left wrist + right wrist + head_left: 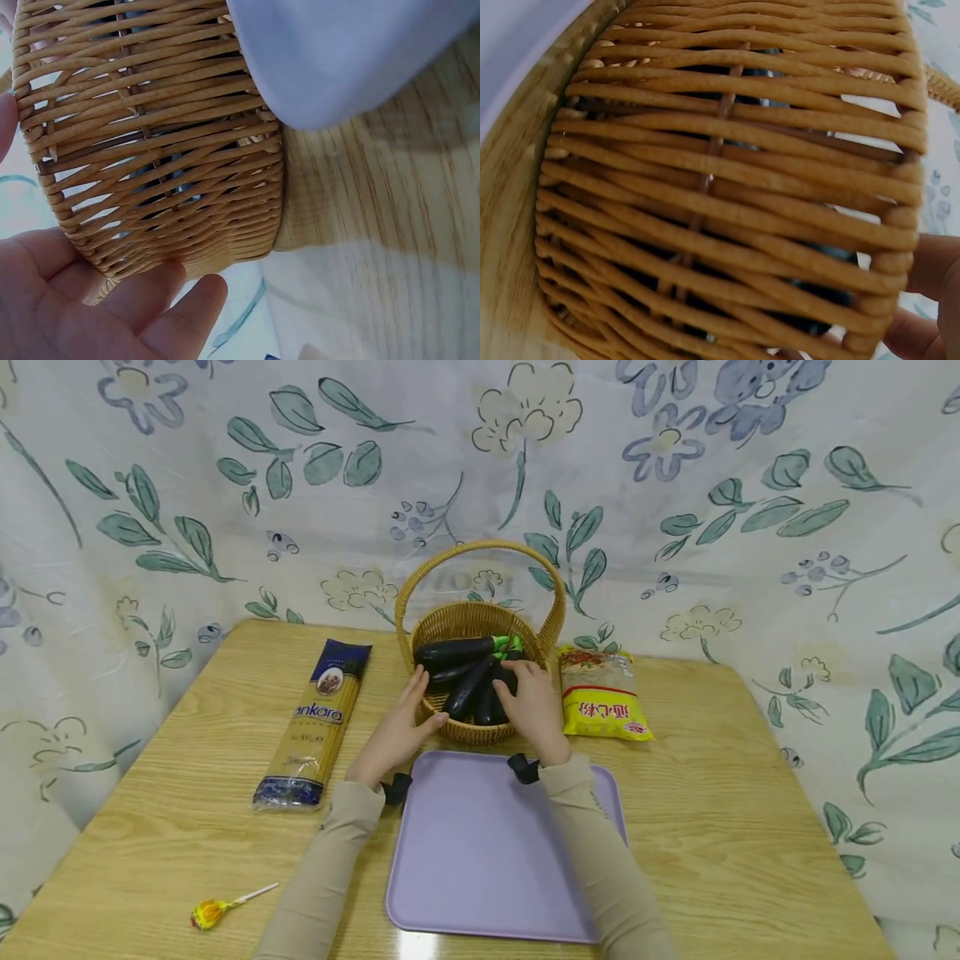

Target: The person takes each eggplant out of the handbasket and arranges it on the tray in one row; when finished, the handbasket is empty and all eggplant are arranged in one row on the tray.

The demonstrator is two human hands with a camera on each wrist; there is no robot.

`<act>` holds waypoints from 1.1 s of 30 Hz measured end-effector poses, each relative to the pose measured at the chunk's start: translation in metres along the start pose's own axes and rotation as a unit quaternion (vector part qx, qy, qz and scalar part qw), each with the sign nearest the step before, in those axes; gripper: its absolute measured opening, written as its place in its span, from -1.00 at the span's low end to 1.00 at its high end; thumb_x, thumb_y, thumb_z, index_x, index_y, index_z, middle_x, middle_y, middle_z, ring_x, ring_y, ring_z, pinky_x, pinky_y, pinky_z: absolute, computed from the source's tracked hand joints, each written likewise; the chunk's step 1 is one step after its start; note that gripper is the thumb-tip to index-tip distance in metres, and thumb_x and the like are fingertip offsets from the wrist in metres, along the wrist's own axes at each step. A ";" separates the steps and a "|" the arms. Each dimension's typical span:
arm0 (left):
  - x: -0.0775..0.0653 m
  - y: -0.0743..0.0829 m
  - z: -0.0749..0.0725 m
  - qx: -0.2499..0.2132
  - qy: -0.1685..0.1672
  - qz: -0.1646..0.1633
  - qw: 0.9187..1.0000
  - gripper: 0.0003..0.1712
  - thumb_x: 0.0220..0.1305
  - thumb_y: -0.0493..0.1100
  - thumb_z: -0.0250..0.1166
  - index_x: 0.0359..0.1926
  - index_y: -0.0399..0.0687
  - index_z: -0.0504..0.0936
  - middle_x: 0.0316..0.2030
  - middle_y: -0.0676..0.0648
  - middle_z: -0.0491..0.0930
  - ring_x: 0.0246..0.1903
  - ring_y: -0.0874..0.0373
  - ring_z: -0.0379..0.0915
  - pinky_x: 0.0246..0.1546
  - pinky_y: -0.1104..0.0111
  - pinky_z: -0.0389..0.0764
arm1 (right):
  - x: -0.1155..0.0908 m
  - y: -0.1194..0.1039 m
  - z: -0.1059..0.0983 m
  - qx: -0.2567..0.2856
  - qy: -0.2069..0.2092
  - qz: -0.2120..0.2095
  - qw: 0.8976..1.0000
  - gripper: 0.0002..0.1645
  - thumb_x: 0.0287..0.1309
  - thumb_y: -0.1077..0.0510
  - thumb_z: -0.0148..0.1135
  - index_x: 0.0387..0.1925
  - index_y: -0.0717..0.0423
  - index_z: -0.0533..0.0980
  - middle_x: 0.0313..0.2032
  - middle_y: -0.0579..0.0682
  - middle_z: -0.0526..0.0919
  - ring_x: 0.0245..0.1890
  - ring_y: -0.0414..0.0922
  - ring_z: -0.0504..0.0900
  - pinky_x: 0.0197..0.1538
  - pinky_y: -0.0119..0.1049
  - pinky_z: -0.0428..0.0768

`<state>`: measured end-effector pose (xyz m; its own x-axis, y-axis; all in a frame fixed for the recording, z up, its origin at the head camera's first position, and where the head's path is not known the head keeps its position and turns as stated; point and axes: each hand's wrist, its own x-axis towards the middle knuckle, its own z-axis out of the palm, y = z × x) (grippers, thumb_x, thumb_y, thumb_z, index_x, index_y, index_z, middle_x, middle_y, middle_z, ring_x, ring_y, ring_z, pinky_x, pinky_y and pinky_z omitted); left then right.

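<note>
A wicker basket (480, 733) with a tall arched handle holds several dark eggplants (459, 650) with green stems. My left hand (396, 731) is at the basket's front left, thumb near the front rim. In the left wrist view its fingers (184, 319) are spread along the outside of the weave. Above the basket's right side, my right hand (534, 706) reaches over the rim, with its fingers and thumb at the right-hand eggplants. In the right wrist view the wicker side hides most of that hand, so its contact with the eggplants is unclear.
A lilac tray (495, 852) lies in front of the basket, under the right forearm. Left of the basket is a pack of spaghetti (311, 727); a yellow bag of pasta (603, 695) lies to its right. A lollipop (212, 912) is at the front left of the wooden table (735, 827).
</note>
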<state>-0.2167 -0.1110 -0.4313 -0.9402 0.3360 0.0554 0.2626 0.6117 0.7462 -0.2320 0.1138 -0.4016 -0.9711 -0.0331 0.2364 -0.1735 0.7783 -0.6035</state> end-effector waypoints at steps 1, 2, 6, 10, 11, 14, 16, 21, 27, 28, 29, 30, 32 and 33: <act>0.000 0.000 0.000 0.000 0.000 0.000 1.000 -0.04 0.40 0.17 0.11 0.55 -0.07 -0.20 0.56 -0.05 -0.33 0.50 -0.22 -0.18 0.42 -0.14 0.06 | 0.001 -0.001 0.001 -0.004 0.002 0.003 1.000 -0.54 0.32 0.02 0.19 0.18 0.12 0.51 0.20 0.20 0.49 0.20 0.19 0.45 0.26 0.06 0.44; -0.001 0.001 0.000 0.001 0.000 0.001 1.000 -0.04 0.40 0.17 0.10 0.55 -0.08 -0.20 0.56 -0.06 -0.33 0.50 -0.22 -0.18 0.42 -0.14 0.06 | 0.001 -0.001 0.001 -0.006 0.002 0.007 1.000 -0.53 0.31 0.02 0.19 0.18 0.12 0.51 0.21 0.20 0.49 0.20 0.19 0.45 0.26 0.06 0.44; -0.002 0.002 0.000 0.001 0.000 0.001 1.000 -0.05 0.40 0.16 0.10 0.55 -0.09 -0.19 0.56 -0.06 -0.32 0.50 -0.21 -0.18 0.42 -0.13 0.06 | 0.004 -0.003 0.006 -0.006 -0.001 0.017 1.000 -0.52 0.32 0.02 0.18 0.19 0.13 0.49 0.22 0.23 0.46 0.20 0.21 0.44 0.26 0.07 0.43; -0.002 0.003 0.000 0.002 0.000 0.003 1.000 -0.05 0.40 0.15 0.10 0.55 -0.11 -0.18 0.56 -0.06 -0.32 0.50 -0.20 -0.17 0.42 -0.11 0.08 | 0.006 -0.004 0.010 0.000 -0.005 0.025 1.000 -0.51 0.32 0.03 0.18 0.21 0.14 0.48 0.23 0.25 0.44 0.21 0.24 0.40 0.28 0.08 0.41; -0.002 0.003 0.000 0.002 0.000 0.002 1.000 -0.05 0.40 0.15 0.10 0.55 -0.11 -0.18 0.56 -0.06 -0.32 0.50 -0.20 -0.17 0.42 -0.11 0.08 | 0.007 -0.004 0.011 -0.001 -0.006 0.027 1.000 -0.51 0.32 0.04 0.17 0.21 0.14 0.47 0.23 0.26 0.43 0.22 0.25 0.40 0.28 0.08 0.41; -0.002 0.002 -0.001 0.002 0.000 0.002 1.000 -0.04 0.40 0.16 0.10 0.55 -0.11 -0.19 0.56 -0.06 -0.32 0.50 -0.20 -0.18 0.42 -0.12 0.08 | 0.009 -0.007 0.014 -0.012 -0.009 0.034 0.999 -0.51 0.32 0.01 0.17 0.21 0.12 0.47 0.25 0.25 0.42 0.24 0.24 0.38 0.22 0.11 0.46; -0.002 0.001 -0.001 0.001 0.000 0.002 1.000 -0.05 0.40 0.16 0.10 0.55 -0.11 -0.19 0.56 -0.05 -0.33 0.50 -0.20 -0.19 0.42 -0.11 0.08 | 0.010 -0.009 0.016 -0.026 -0.011 0.038 0.999 -0.50 0.31 0.00 0.18 0.22 0.08 0.47 0.25 0.23 0.41 0.25 0.23 0.38 0.16 0.13 0.51; -0.002 0.001 0.000 -0.002 -0.001 0.002 1.000 -0.06 0.40 0.15 0.10 0.55 -0.11 -0.18 0.56 -0.04 -0.33 0.50 -0.19 -0.20 0.42 -0.12 0.07 | 0.010 -0.012 0.021 -0.056 -0.022 0.037 0.998 -0.44 0.26 -0.02 0.25 0.25 0.04 0.45 0.27 0.20 0.39 0.26 0.22 0.37 0.13 0.11 0.53; -0.001 0.000 0.001 -0.003 -0.001 0.003 1.000 -0.06 0.40 0.17 0.09 0.55 -0.09 -0.18 0.56 -0.02 -0.33 0.50 -0.20 -0.18 0.42 -0.13 0.08 | 0.013 -0.013 0.025 -0.078 -0.040 0.049 0.995 -0.30 0.20 -0.12 0.29 0.33 -0.02 0.36 0.32 0.19 0.31 0.20 0.23 0.44 0.02 0.13 0.58; -0.001 0.000 0.001 -0.004 -0.001 0.003 1.000 -0.06 0.40 0.17 0.09 0.55 -0.08 -0.18 0.56 -0.02 -0.33 0.50 -0.20 -0.17 0.42 -0.13 0.08 | 0.013 -0.013 0.025 -0.076 -0.043 0.052 0.995 -0.27 0.20 -0.13 0.29 0.34 -0.02 0.34 0.33 0.19 0.30 0.19 0.23 0.45 0.02 0.13 0.58; -0.001 0.000 0.001 -0.003 -0.001 0.002 1.000 -0.06 0.40 0.17 0.09 0.55 -0.08 -0.19 0.56 -0.03 -0.33 0.50 -0.20 -0.17 0.41 -0.13 0.09 | 0.014 -0.013 0.025 -0.071 -0.045 0.055 0.995 -0.25 0.19 -0.14 0.29 0.35 -0.01 0.33 0.33 0.20 0.29 0.18 0.24 0.46 0.02 0.14 0.58; -0.001 -0.001 0.001 -0.002 -0.001 0.002 1.000 -0.06 0.40 0.16 0.10 0.55 -0.08 -0.19 0.56 -0.03 -0.32 0.50 -0.21 -0.17 0.41 -0.13 0.09 | 0.015 -0.014 0.025 -0.065 -0.048 0.057 0.995 -0.24 0.19 -0.14 0.29 0.36 0.00 0.32 0.34 0.21 0.28 0.17 0.25 0.46 0.04 0.15 0.57; -0.001 -0.001 0.002 -0.001 0.000 0.003 1.000 -0.06 0.40 0.16 0.10 0.55 -0.08 -0.19 0.56 -0.04 -0.32 0.49 -0.21 -0.16 0.41 -0.13 0.10 | 0.016 -0.015 0.025 -0.054 -0.053 0.060 0.995 -0.21 0.19 -0.15 0.29 0.37 0.03 0.30 0.35 0.24 0.27 0.17 0.27 0.47 0.08 0.15 0.55; -0.001 -0.001 0.002 -0.001 0.000 0.003 1.000 -0.06 0.40 0.16 0.10 0.55 -0.08 -0.19 0.56 -0.04 -0.32 0.50 -0.21 -0.16 0.41 -0.13 0.10 | 0.017 -0.015 0.025 -0.047 -0.057 0.062 0.995 -0.20 0.19 -0.14 0.28 0.38 0.03 0.29 0.35 0.24 0.26 0.16 0.28 0.48 0.10 0.15 0.54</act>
<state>-0.2158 -0.1108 -0.4337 -0.9390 0.3387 0.0600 0.2670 0.6079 0.7477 -0.2497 0.0858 -0.4070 -0.9972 0.0000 0.0746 -0.0409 0.8359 -0.5473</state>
